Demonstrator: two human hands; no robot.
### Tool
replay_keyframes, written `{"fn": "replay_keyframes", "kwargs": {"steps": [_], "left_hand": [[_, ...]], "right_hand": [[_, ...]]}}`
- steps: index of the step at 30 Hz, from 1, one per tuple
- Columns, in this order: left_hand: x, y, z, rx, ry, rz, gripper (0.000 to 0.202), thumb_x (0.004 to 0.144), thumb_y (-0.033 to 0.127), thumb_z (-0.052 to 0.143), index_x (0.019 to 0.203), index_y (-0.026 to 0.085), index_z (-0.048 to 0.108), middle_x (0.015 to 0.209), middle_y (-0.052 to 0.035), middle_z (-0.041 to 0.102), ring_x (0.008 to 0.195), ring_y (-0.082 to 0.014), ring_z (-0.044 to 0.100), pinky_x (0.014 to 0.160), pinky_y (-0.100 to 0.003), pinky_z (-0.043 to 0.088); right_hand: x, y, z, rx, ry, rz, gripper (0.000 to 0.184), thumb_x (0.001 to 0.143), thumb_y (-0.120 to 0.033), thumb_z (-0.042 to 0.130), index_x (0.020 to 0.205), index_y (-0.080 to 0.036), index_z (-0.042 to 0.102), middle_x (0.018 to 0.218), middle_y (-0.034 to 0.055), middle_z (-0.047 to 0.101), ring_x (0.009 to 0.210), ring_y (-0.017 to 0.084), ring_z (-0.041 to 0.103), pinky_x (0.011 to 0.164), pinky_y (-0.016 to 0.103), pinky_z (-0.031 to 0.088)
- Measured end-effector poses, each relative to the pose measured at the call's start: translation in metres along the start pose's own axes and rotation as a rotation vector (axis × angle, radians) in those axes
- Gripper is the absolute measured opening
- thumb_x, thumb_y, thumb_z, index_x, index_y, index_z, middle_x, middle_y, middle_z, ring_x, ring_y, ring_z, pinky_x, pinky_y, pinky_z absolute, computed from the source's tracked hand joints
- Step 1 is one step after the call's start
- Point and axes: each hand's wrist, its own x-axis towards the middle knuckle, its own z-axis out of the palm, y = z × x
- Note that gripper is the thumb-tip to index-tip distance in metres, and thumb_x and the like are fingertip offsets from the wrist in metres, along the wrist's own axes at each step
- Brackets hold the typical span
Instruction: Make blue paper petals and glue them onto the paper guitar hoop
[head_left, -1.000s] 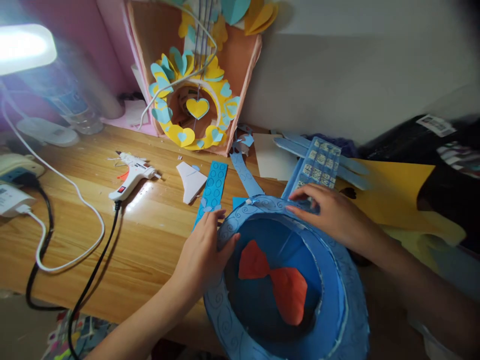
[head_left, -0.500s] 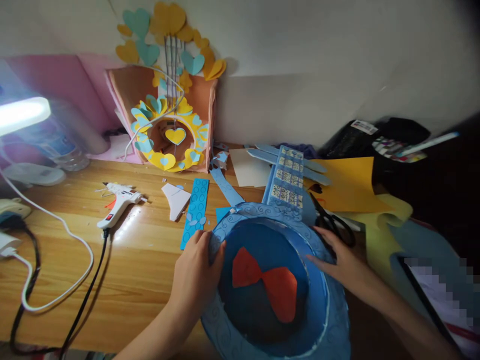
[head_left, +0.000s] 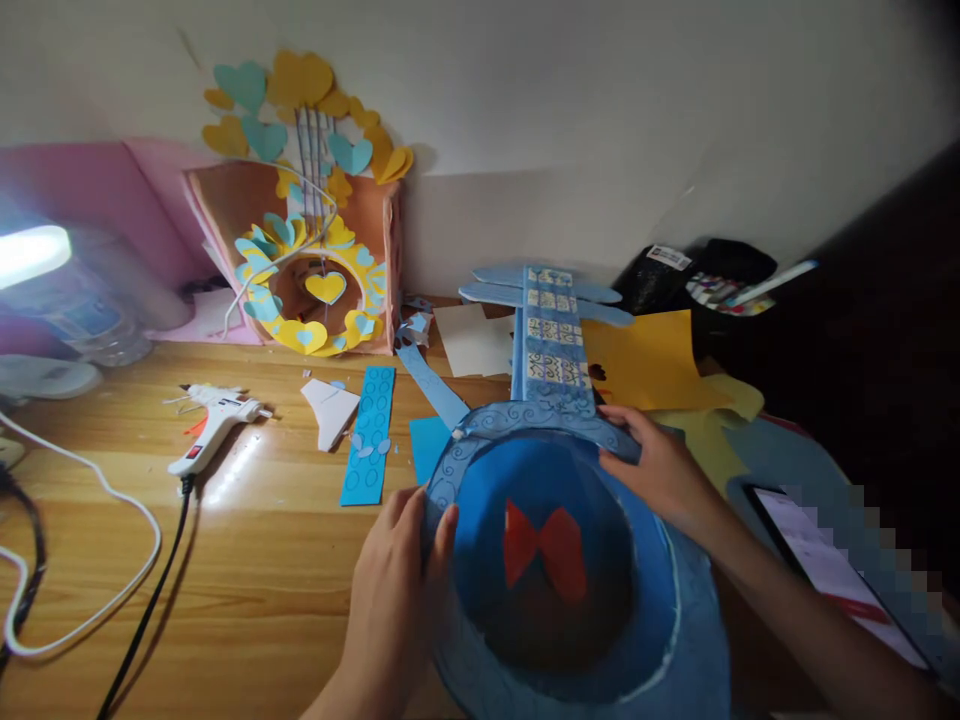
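Note:
A blue paper guitar-shaped craft [head_left: 517, 420] leans toward me, its round open body nearest and its patterned neck [head_left: 553, 340] pointing away. Inside the hollow body lies a red paper bow shape [head_left: 541, 550]. My left hand [head_left: 394, 575] grips the body's left rim, thumb on the inner side. On the upper right rim, by the base of the neck, my right hand [head_left: 652, 465] is closed with its fingers over the edge. Fingertips behind the rim are hidden.
Left on the wooden desk lies a white glue gun [head_left: 221, 425] with a black cord. A dotted blue strip [head_left: 367, 435] and a white paper cutout [head_left: 328, 410] lie nearby. Behind stands a heart-decorated box [head_left: 390, 265]. Yellow paper [head_left: 645, 360] and a tablet [head_left: 832, 570] are right.
The view has shifted, so the desk items appear further left. The guitar has turned slightly and its neck stands straighter. My right hand has moved up the rim toward the neck. The scissors are out of sight.

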Motion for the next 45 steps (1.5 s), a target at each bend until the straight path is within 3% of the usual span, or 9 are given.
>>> {"fn": "replay_keyframes", "kwargs": {"steps": [4, 7, 15, 21, 25, 28, 32, 42, 45], "left_hand": [[0.005, -0.003, -0.006, -0.142, -0.169, 0.046, 0.033, 0.095, 0.041, 0.032, 0.097, 0.024, 0.060, 0.105, -0.0049, 0.062, 0.099, -0.0195, 0.060, 0.087, -0.034, 0.047], [0.009, -0.014, -0.014, -0.123, -0.197, 0.067, 0.034, 0.096, 0.038, 0.030, 0.102, 0.024, 0.060, 0.107, -0.0043, 0.063, 0.102, -0.0184, 0.059, 0.089, -0.032, 0.047], [0.036, -0.052, -0.044, 0.489, 0.083, 0.055, 0.025, 0.092, 0.023, 0.038, 0.106, 0.017, 0.058, 0.105, -0.0125, 0.062, 0.093, -0.0295, 0.059, 0.073, -0.040, 0.048], [0.074, -0.059, -0.031, 0.458, -0.008, 0.091, 0.013, 0.088, 0.026, 0.052, 0.095, 0.019, 0.060, 0.097, -0.0087, 0.063, 0.100, -0.0260, 0.057, 0.081, -0.036, 0.047], [0.085, -0.063, -0.019, 0.430, -0.015, 0.046, 0.013, 0.087, 0.020, 0.051, 0.097, 0.017, 0.059, 0.097, -0.0095, 0.062, 0.094, -0.0242, 0.059, 0.075, -0.034, 0.047], [0.086, -0.066, -0.021, 0.396, -0.024, 0.022, 0.014, 0.088, 0.020, 0.049, 0.098, 0.018, 0.058, 0.093, -0.0075, 0.062, 0.087, -0.0220, 0.061, 0.072, -0.032, 0.047], [0.083, -0.069, -0.030, 0.374, -0.002, 0.012, 0.014, 0.087, 0.020, 0.050, 0.099, 0.017, 0.058, 0.098, -0.0086, 0.061, 0.095, -0.0231, 0.058, 0.080, -0.035, 0.047], [0.086, -0.084, -0.032, 0.238, 0.019, 0.012, 0.014, 0.083, 0.014, 0.050, 0.089, 0.018, 0.062, 0.091, -0.0075, 0.060, 0.091, -0.0230, 0.057, 0.082, -0.038, 0.046], [0.083, -0.076, -0.037, 0.123, 0.028, -0.002, 0.011, 0.083, 0.015, 0.051, 0.083, 0.018, 0.062, 0.087, -0.0066, 0.062, 0.086, -0.0216, 0.058, 0.080, -0.037, 0.047]], "right_hand": [[0.017, -0.002, -0.006, -0.034, -0.034, -0.060, 0.048, 0.072, -0.025, 0.055, 0.119, -0.020, 0.051, 0.116, 0.0123, 0.062, 0.107, 0.029, 0.060, 0.085, 0.047, 0.051], [0.026, 0.003, 0.002, -0.049, -0.058, -0.116, 0.045, 0.072, -0.022, 0.054, 0.116, -0.019, 0.053, 0.112, 0.0119, 0.064, 0.106, 0.027, 0.061, 0.087, 0.045, 0.051], [0.031, 0.018, 0.024, -0.089, -0.078, -0.215, 0.040, 0.077, -0.024, 0.050, 0.117, -0.024, 0.049, 0.116, 0.0096, 0.061, 0.109, 0.028, 0.058, 0.092, 0.049, 0.047], [0.025, 0.026, 0.009, -0.456, -0.205, -0.458, 0.055, 0.082, -0.043, 0.051, 0.130, -0.018, 0.041, 0.127, 0.0191, 0.050, 0.112, 0.035, 0.054, 0.088, 0.047, 0.051], [0.021, 0.005, -0.006, -0.657, -0.026, -0.651, 0.057, 0.089, -0.051, 0.031, 0.124, -0.011, 0.050, 0.128, 0.0245, 0.049, 0.117, 0.040, 0.049, 0.089, 0.054, 0.048], [0.022, -0.021, -0.012, -0.627, 0.006, -0.773, 0.059, 0.092, -0.049, 0.020, 0.122, -0.009, 0.053, 0.125, 0.0221, 0.053, 0.120, 0.037, 0.047, 0.092, 0.055, 0.047], [0.021, -0.044, -0.012, -0.505, -0.021, -0.860, 0.050, 0.094, -0.045, 0.024, 0.119, -0.016, 0.056, 0.125, 0.0154, 0.056, 0.123, 0.034, 0.045, 0.096, 0.056, 0.044], [0.006, -0.052, -0.001, -0.299, -0.091, -0.942, 0.029, 0.090, -0.026, 0.042, 0.116, -0.025, 0.054, 0.119, 0.0035, 0.061, 0.122, 0.025, 0.046, 0.106, 0.045, 0.036], [0.002, -0.056, -0.005, -0.212, -0.105, -0.879, 0.028, 0.088, -0.023, 0.045, 0.113, -0.030, 0.055, 0.113, 0.0012, 0.064, 0.117, 0.025, 0.051, 0.102, 0.045, 0.041]]}}
